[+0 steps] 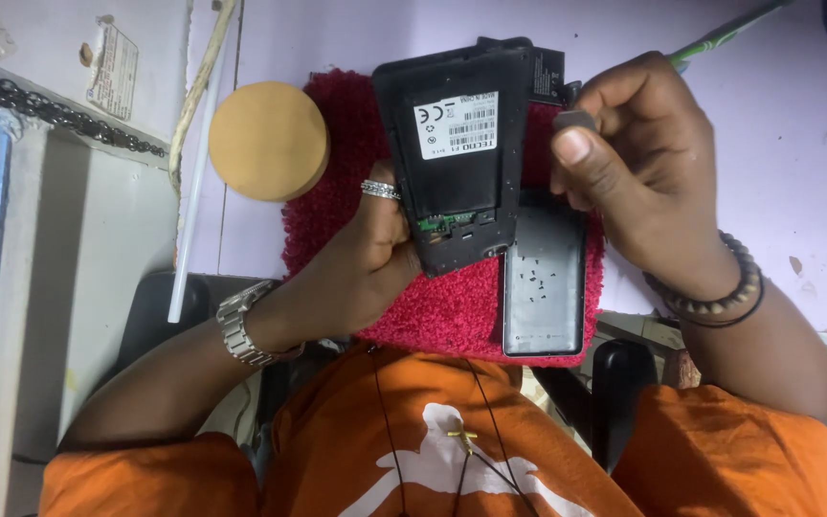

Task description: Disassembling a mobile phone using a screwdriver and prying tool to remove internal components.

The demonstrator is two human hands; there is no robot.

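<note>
Nearest the camera: an orange shirt [433, 450] with a white print fills the lower edge, with thin dark cords hanging down its front.
Surroundings: a fuzzy red mat [452, 306] lies on a pale lilac table [777, 163]; a round tan disc [268, 141], smooth and flat-topped, sits just beside the mat's left edge; a white rod [193, 191] runs slantwise past the disc; a dark chain [50, 115] crosses a white ledge at far left.
On the mat: a grey back cover [544, 278], rectangular with rounded corners, lies inner side up with small dark screws scattered in it, just beside the phone's lower end.
Opened phone [457, 153]: black plastic body, back off, white label showing, a strip of green circuit board at its near end; held tilted above the mat between both hands.
Left hand [366, 258]: ringed, with a metal watch at the wrist; fingers curled and pressed around the phone's near end.
Right hand [643, 163]: beaded bracelet at the wrist; thumb and fingers pinch a small dark part [574, 120] at the phone's far right corner.
In the way: the right hand covers the phone's right edge.
</note>
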